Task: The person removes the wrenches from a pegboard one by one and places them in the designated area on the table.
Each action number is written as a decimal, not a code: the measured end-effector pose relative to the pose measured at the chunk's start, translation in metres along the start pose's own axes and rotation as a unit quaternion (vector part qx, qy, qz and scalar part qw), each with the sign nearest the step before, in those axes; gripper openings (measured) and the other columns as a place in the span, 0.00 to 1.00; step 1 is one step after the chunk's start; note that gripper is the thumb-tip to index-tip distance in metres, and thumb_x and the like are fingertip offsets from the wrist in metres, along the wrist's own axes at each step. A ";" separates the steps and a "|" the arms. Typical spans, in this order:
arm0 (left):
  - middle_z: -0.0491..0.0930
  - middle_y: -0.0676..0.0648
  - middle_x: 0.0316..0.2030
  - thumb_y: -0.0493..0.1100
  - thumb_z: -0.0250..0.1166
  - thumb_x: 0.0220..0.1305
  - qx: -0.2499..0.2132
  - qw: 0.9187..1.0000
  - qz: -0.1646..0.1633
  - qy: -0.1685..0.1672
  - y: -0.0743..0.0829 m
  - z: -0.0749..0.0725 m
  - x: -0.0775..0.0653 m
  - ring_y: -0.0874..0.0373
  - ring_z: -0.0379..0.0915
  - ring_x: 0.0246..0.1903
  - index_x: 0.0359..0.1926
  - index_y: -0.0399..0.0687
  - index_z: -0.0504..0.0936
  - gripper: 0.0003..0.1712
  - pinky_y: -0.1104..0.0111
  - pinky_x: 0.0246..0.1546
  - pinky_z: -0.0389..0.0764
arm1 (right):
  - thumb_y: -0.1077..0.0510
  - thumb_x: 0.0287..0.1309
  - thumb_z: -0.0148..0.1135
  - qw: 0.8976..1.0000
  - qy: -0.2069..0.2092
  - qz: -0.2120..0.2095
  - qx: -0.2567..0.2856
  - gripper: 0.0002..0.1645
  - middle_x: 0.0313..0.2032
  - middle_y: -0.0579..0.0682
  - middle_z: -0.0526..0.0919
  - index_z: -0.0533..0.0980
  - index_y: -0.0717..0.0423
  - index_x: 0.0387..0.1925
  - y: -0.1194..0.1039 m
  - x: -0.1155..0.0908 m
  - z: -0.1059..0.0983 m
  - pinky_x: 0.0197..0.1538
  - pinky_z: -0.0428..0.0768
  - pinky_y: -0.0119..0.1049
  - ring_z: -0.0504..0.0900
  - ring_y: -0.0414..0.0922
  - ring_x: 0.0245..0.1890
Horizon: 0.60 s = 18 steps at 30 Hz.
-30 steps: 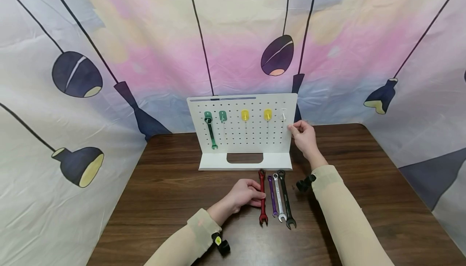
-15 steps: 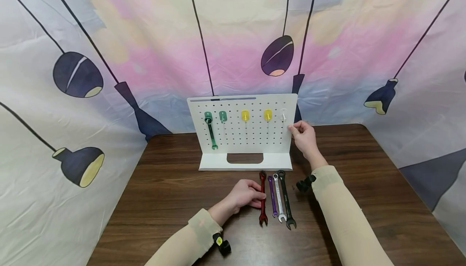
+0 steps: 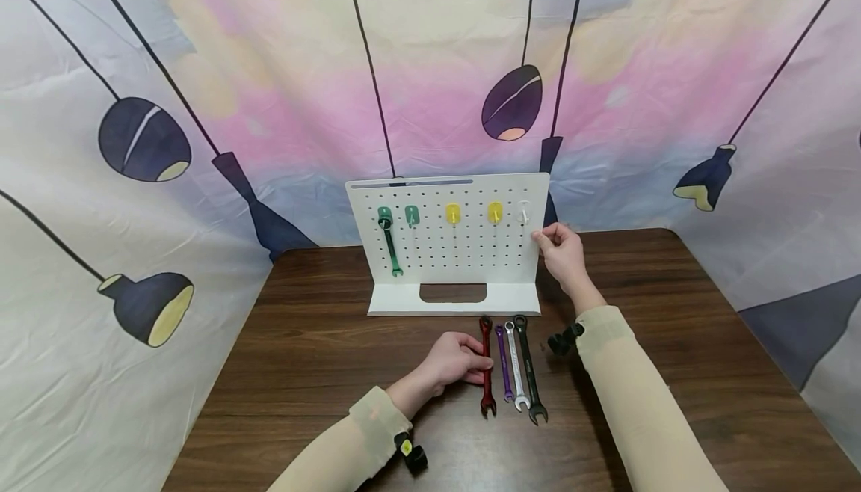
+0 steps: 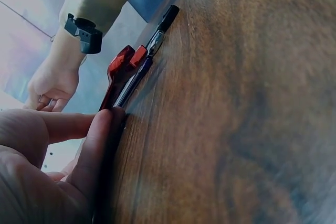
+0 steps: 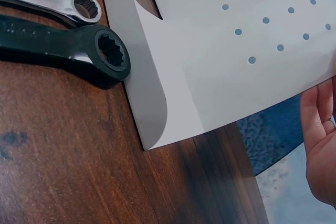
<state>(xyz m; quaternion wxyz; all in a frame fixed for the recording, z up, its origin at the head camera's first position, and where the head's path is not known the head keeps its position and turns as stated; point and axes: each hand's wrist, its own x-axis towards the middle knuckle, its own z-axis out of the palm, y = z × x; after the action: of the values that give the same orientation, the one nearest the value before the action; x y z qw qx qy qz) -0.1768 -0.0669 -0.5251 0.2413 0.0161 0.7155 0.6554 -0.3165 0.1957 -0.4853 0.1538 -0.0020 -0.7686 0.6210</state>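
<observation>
My left hand (image 3: 452, 361) pinches a red combination wrench (image 3: 487, 395) by its middle, between thumb and fingers. In the left wrist view, the wrench's red open end (image 4: 123, 69) sits a little higher than its neighbours. Just right of it lie a purple wrench (image 3: 504, 365), a silver wrench (image 3: 516, 365) and a black wrench (image 3: 529, 369), side by side on the table. With thumb and fingers my right hand (image 3: 563, 256) grips the right edge of a white pegboard (image 3: 433, 253). A green wrench (image 3: 391, 249) hangs from the leftmost hook.
Beside the hung wrench is a green hook (image 3: 412, 214), followed by two yellow hooks (image 3: 454, 213) and a clear hook (image 3: 524, 212). The pegboard's foot stands on a dark wooden table (image 3: 316, 357), close behind the wrenches. A printed cloth (image 3: 430, 66) hangs behind.
The red wrench has shifted very slightly right and toward me, with my left hand still pinching it. My right hand and the pegboard stay where they were.
</observation>
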 end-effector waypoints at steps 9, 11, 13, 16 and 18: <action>0.86 0.42 0.26 0.27 0.76 0.60 0.046 0.999 0.003 0.011 0.001 -0.001 0.000 0.60 0.82 0.17 0.39 0.33 0.82 0.10 0.66 0.26 0.90 | 0.55 0.76 0.67 1.000 0.001 0.000 -0.006 0.15 0.33 0.50 0.78 0.76 0.63 0.39 0.001 0.000 0.000 0.35 0.77 0.29 0.75 0.45 0.34; 0.86 0.43 0.25 0.28 0.77 0.60 0.056 0.998 0.003 0.012 0.000 -0.002 0.000 0.61 0.81 0.17 0.37 0.34 0.82 0.10 0.66 0.25 0.90 | 0.54 0.76 0.67 1.000 0.001 0.001 -0.005 0.15 0.33 0.51 0.78 0.76 0.64 0.39 0.002 0.001 0.000 0.35 0.77 0.28 0.75 0.45 0.35; 0.86 0.43 0.25 0.29 0.77 0.61 0.062 0.998 0.002 0.011 0.000 -0.003 0.000 0.61 0.81 0.17 0.37 0.34 0.82 0.09 0.66 0.25 0.90 | 0.54 0.76 0.67 1.000 -0.001 0.000 -0.004 0.16 0.33 0.52 0.79 0.76 0.64 0.39 0.002 0.001 -0.001 0.35 0.78 0.28 0.75 0.45 0.36; 0.86 0.42 0.25 0.29 0.77 0.62 0.063 0.998 0.001 0.005 0.000 -0.004 0.000 0.61 0.81 0.16 0.36 0.34 0.82 0.09 0.66 0.24 0.90 | 0.54 0.76 0.67 1.000 -0.005 0.000 0.000 0.16 0.34 0.54 0.79 0.76 0.64 0.39 0.002 0.000 -0.001 0.36 0.78 0.27 0.76 0.47 0.37; 0.86 0.42 0.25 0.29 0.76 0.62 0.061 0.998 0.000 -0.001 0.001 -0.004 0.000 0.60 0.81 0.16 0.36 0.34 0.82 0.09 0.66 0.24 0.90 | 0.54 0.76 0.67 1.000 -0.005 0.000 0.002 0.16 0.34 0.53 0.79 0.76 0.64 0.39 0.001 0.000 0.000 0.36 0.78 0.27 0.76 0.48 0.37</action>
<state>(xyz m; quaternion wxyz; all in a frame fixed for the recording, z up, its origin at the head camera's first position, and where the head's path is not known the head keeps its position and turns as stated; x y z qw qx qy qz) -0.1784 -0.0706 -0.5244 0.2405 0.0310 0.7537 0.6108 -0.3170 0.1964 -0.4865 0.1496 0.0012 -0.7681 0.6226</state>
